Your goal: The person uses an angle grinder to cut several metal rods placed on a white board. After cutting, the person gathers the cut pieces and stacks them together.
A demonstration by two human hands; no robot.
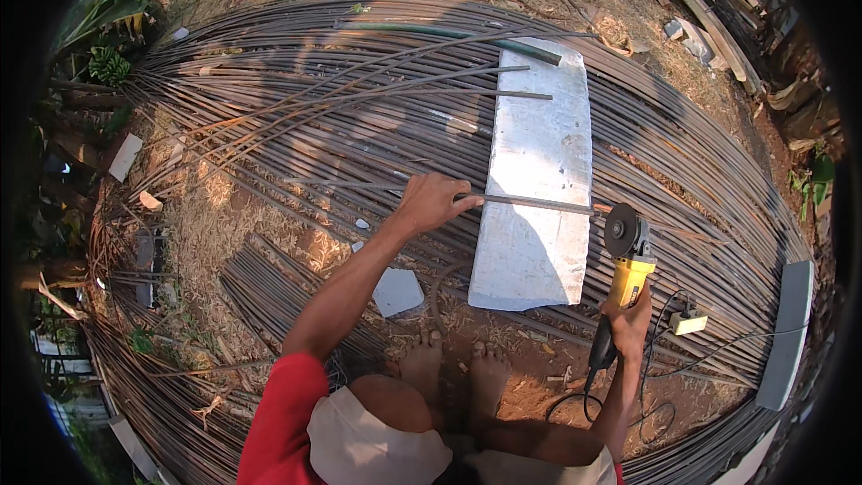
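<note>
My left hand [433, 203] is closed around a thin steel rod [539, 204] that lies across a whitish block [539, 144]. The rod's right end reaches just past the block's right edge. In my right hand [628, 319] is a yellow and black angle grinder [631, 278], held by its body with the disc upward. Its dark cutting disc [620, 229] stands close to the rod's right end; whether they touch I cannot tell. A black cord [588, 383] hangs from the grinder's lower end.
Long steel rods [359, 139] cover the ground under the block. A green bar [458, 33] rests on the block's far end. A pale power socket [690, 323] with cords lies at right, near a grey block [787, 337]. My bare feet are close to a white fragment [398, 292].
</note>
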